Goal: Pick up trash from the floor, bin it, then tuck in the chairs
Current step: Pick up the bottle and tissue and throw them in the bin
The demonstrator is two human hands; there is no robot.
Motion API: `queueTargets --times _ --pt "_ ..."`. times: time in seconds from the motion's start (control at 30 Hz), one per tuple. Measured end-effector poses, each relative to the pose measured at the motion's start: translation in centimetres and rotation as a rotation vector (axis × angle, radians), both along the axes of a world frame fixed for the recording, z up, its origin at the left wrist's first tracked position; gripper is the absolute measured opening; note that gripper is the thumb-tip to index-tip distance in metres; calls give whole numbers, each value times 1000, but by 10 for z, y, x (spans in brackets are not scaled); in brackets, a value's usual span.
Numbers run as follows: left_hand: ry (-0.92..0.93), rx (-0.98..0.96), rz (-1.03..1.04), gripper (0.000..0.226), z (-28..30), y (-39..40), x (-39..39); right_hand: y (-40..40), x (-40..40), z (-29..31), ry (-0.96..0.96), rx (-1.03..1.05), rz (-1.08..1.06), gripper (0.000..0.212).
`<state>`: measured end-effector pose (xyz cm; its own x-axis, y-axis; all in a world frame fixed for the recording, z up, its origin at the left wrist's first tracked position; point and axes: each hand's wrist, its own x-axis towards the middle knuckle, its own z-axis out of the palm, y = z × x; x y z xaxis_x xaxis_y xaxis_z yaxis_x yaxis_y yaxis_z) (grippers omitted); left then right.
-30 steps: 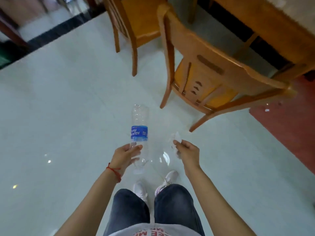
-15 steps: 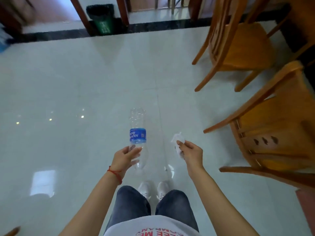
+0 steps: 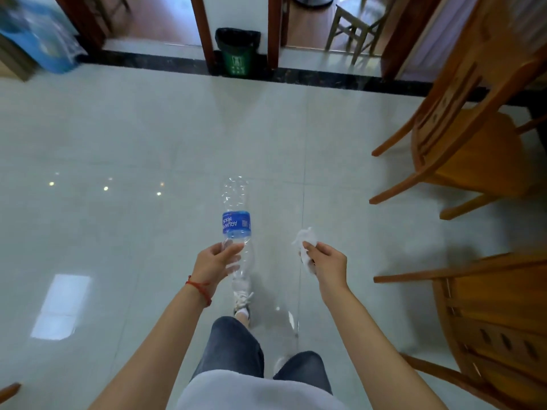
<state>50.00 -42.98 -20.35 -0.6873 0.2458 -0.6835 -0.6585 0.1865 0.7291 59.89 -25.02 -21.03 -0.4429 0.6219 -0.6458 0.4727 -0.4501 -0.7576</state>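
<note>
- Left hand [image 3: 214, 263] clenched round neck end of empty plastic bottle [image 3: 236, 223]; base pointing away, toward the bin [image 3: 237, 51].
- Right hand [image 3: 325, 261] pinching crumpled white tissue [image 3: 305, 242] between thumb and fingers; part of tissue sticking out above the grip.
- Bin: green, black liner, open top, standing against the far wall between two dark wood door frames, straight ahead of the bottle and well apart from it.
- Bottle held up off the floor [image 3: 118, 143], nearer the body than the bin; tissue just right of the bottle, not touching it.
- Two wooden chairs right of the bin line: far chair [image 3: 461, 128] and near chair [image 3: 488, 321], both standing out on the open floor; no table in view, likely not tucked in yet.
- Handling, bottle: looks empty, so light; thin clear wall, probably dents under a squeeze; smooth, possibly slippery; narrow neck end a sound place to hold, blue label band a second option.
- Handling, tissue: soft, near weightless, no breakage risk; light pinch enough; loose end may flutter or snag on the liner.
- Judged stage: trash in hand, carrying to bin; drop and chairs not yet done.
</note>
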Motion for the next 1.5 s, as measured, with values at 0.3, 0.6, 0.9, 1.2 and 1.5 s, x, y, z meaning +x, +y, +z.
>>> queueTargets --times 0.3,0.6,0.9,1.2,1.5 --pt "50 18 -5 26 17 -8 -148 -4 -142 8 25 -17 -30 38" --pt "41 30 19 21 17 11 -246 20 -244 9 -14 -10 13 23" --pt "62 33 70 29 20 80 -388 92 -388 13 73 -2 -3 33" --pt "85 50 88 9 38 145 -520 160 -538 34 84 -2 84 15" --pt "71 16 47 9 27 166 -670 182 -688 17 52 -15 52 18"
